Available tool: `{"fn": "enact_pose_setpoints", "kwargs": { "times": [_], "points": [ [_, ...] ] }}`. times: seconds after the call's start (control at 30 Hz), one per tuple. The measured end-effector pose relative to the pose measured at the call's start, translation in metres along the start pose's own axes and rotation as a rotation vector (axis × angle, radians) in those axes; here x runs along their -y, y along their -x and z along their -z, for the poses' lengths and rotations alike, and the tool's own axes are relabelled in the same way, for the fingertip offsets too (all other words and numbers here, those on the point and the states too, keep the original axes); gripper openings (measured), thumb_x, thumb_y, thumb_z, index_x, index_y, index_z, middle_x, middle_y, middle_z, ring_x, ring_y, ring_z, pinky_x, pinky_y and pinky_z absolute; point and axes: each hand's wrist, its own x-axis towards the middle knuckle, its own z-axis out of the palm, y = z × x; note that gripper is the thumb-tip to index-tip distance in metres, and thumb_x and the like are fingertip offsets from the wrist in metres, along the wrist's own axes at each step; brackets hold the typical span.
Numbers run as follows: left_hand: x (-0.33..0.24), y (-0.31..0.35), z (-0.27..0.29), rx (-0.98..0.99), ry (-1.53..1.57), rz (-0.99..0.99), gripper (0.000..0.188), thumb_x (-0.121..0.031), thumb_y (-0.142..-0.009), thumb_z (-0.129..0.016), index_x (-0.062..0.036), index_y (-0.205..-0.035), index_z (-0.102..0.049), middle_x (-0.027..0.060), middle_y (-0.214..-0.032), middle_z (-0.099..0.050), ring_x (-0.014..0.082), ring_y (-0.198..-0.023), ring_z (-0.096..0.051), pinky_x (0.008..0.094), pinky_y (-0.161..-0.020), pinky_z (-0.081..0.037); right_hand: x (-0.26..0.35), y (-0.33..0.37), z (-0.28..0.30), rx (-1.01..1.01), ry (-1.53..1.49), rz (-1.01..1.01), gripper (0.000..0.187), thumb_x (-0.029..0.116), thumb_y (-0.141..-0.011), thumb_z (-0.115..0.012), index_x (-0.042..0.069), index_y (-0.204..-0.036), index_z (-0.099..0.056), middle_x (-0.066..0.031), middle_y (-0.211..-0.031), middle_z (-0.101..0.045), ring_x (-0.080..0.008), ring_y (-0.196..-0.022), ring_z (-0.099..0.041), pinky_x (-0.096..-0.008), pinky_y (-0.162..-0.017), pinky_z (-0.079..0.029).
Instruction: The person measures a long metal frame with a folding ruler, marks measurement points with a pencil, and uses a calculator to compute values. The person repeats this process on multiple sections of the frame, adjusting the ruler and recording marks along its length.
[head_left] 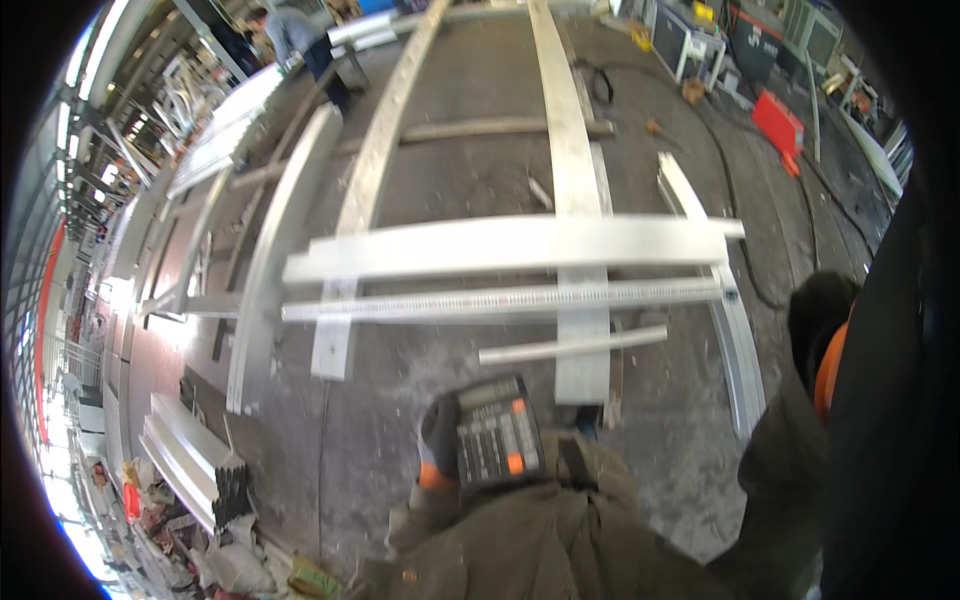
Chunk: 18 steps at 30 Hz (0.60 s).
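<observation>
In front of my body, my left hand (439, 436), in a dark glove with an orange cuff, is closed on the left edge of a black calculator (493, 440) with white and orange keys. My right hand (820, 318), gloved in the same way, is raised at the right side, and its fingers are a dark shape I cannot make out. Beyond the calculator, a long white metal profile (510, 248) lies across the support beams. Nearer to me, a rail with a ruler scale (500, 300) runs along it. A thin pale strip (572, 346) lies closest to the calculator.
Two long pale beams (385, 140) (566, 120) stretch away from me. Angled white profiles stand at left (280, 260) and right (735, 350). Cut profiles (195, 460) sit at lower left. Dark cables (735, 200) and a red box (778, 125) are at right. A person (295, 45) bends at far left.
</observation>
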Motion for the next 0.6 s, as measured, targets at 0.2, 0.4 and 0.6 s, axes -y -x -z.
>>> {"fn": "enact_pose_setpoints", "kwargs": {
  "times": [0.2, 0.4, 0.6],
  "points": [
    [0.059, -0.037, 0.024, 0.012, -0.808, -0.514, 0.033, -0.019, -0.102, -0.065, 0.0051, -0.125, -0.068, 0.0202, -0.110, -0.072, 0.0349, -0.096, -0.070, 0.0446, -0.089, -0.058, -0.048, 0.033, -0.008, 0.115, 0.069, -0.187, 0.039, 0.014, -0.106, -0.052, -0.006, -0.140, -0.055, -0.0209, -0.133, -0.067, -0.0309, -0.120, -0.067, -0.0451, -0.106, -0.052],
    [-0.029, -0.106, -0.045, -0.043, -0.144, 0.022, 0.033, -0.022, -0.104, -0.063, 0.0029, -0.126, -0.068, 0.0170, -0.111, -0.072, 0.0310, -0.097, -0.068, 0.0426, -0.090, -0.057, -0.079, 0.049, 0.013, 0.115, 0.059, -0.363, 0.040, 0.013, -0.105, -0.052, -0.006, -0.140, -0.055, -0.0209, -0.133, -0.067, -0.0311, -0.120, -0.067, -0.0452, -0.106, -0.051],
    [-0.085, -0.094, -0.058, -0.046, -0.146, 0.025, 0.033, -0.025, -0.106, -0.061, 0.0007, -0.126, -0.068, 0.0139, -0.112, -0.072, 0.0272, -0.099, -0.067, 0.0407, -0.090, -0.056, -0.100, 0.060, 0.032, 0.116, 0.044, -0.496, 0.041, 0.012, -0.104, -0.052, -0.006, -0.140, -0.055, -0.0208, -0.133, -0.066, -0.0313, -0.120, -0.067, -0.0452, -0.107, -0.051]
  ]
}}
